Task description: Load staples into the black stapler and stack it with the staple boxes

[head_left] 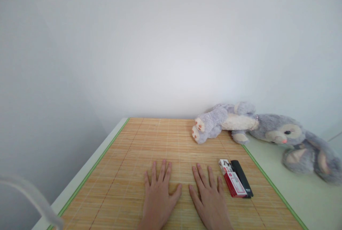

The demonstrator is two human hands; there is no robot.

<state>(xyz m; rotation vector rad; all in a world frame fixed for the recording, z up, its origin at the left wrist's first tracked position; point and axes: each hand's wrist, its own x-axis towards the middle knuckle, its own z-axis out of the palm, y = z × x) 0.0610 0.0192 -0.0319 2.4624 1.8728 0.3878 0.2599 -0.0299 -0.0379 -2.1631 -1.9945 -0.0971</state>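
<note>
Both left hand (158,198) and right hand (211,200) are laid flat on bamboo mat (165,141), fingers spread, nothing gripped, with red-and-white packaging (235,183) and slim black object (242,176) set just beside the right hand, presumably for easy reach.
</note>
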